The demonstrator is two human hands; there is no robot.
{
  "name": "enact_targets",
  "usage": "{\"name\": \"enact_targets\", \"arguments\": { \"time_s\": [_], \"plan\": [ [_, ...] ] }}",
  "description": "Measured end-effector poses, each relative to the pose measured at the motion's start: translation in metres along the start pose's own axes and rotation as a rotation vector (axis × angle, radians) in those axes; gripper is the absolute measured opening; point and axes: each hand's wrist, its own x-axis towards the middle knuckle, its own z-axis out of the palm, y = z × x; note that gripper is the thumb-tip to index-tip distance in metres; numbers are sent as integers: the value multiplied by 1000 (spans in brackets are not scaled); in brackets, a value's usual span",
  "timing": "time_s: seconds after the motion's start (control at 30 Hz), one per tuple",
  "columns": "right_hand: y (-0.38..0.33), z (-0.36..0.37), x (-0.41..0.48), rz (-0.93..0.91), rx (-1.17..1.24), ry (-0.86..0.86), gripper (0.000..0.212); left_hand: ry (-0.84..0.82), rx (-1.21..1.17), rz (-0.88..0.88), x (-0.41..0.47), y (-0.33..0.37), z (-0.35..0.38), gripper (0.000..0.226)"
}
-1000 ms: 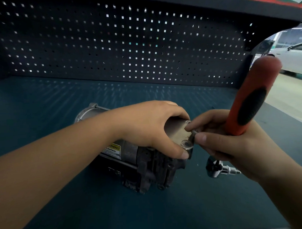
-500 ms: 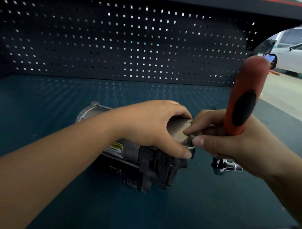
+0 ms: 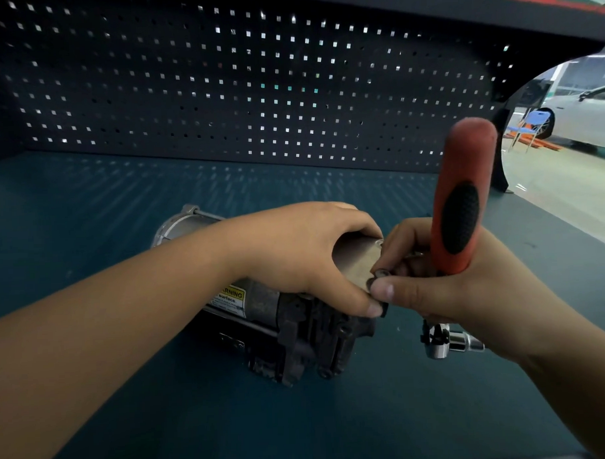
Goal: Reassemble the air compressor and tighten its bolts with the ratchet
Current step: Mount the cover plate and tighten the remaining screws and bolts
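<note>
The left hand (image 3: 305, 256) is still clamping the air compressor (image 3: 298, 336), which is lying on the worktop (image 3: 129, 424). The right hand (image 3: 468, 292) is closing in, pinching a bolt (image 3: 381, 274) at its end while gripping the ratchet (image 3: 463, 203), whose orange handle is swinging upright from its earlier lean.

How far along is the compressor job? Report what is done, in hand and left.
Done: the air compressor lies on the bench with its grey cylinder in place under the left hand. In hand: the right hand pinches a small bolt at the cylinder's end while holding the ratchet, handle up. Left: tightening; the ratchet's head is off the bolt. Other bolts are hidden.
</note>
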Motion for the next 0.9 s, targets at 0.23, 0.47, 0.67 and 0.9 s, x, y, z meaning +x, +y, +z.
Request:
{"name": "enact_targets", "arguments": {
  "time_s": [0.23,0.47,0.67,0.9],
  "plan": [
    [4,1,0,-33,-1,15,19,-1,6,-17,0,1,0,62],
    [7,1,0,-43,39,6,28,-8,-34,5,-1,1,-1,42],
    [7,1,-1,-32,101,-13,15,-11,-24,-1,0,0,-1,56],
    [7,4,1,-86,16,33,10,-10,-33,2,-1,0,0,59]
  ]
}}
